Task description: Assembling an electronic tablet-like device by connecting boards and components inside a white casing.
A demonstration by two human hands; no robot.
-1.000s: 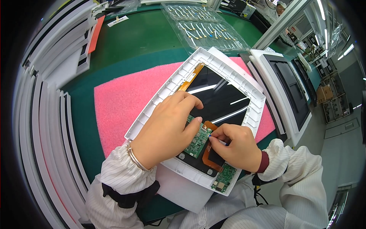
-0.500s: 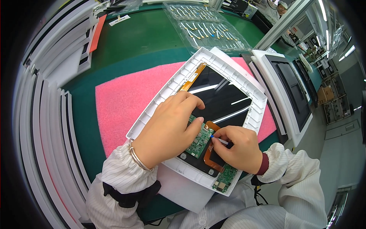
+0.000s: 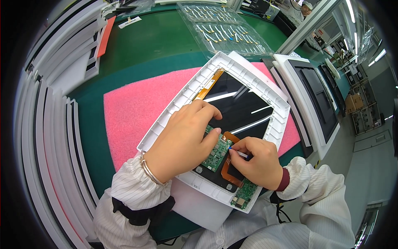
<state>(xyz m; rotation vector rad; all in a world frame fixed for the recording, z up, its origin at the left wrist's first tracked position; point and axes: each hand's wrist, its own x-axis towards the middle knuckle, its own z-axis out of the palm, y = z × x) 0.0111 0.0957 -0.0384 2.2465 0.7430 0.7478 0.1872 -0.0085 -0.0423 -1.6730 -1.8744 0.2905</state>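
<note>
A white plastic frame (image 3: 151, 132) holds a dark display panel (image 3: 240, 99), its inner side facing up. My left hand (image 3: 182, 135) lies across the frame's left side, thumb apart from the fingers, its tip by the edge of a green circuit board (image 3: 214, 158). Nothing shows in that hand. My right hand (image 3: 259, 162) is closed in a pinch on a small white flat cable (image 3: 242, 155) with a blue end, held at the board's right edge. Whether the cable touches the board's socket is too small to tell. Around that spot bends an orange-brown flex ribbon (image 3: 226, 171).
A second small green board (image 3: 245, 193) sits at the frame's lower corner. Pink foam (image 3: 128, 112) lies underneath. Beyond are clear trays (image 3: 199, 41) of short white cables. White-edged panels stand stacked at left (image 3: 49, 153) and right (image 3: 286, 95). A person (image 3: 304, 12) is far off.
The right forearm and wrist have shifted slightly left; the pinched cable's blue end stays by the board's edge. My left hand and the frame hold still.
</note>
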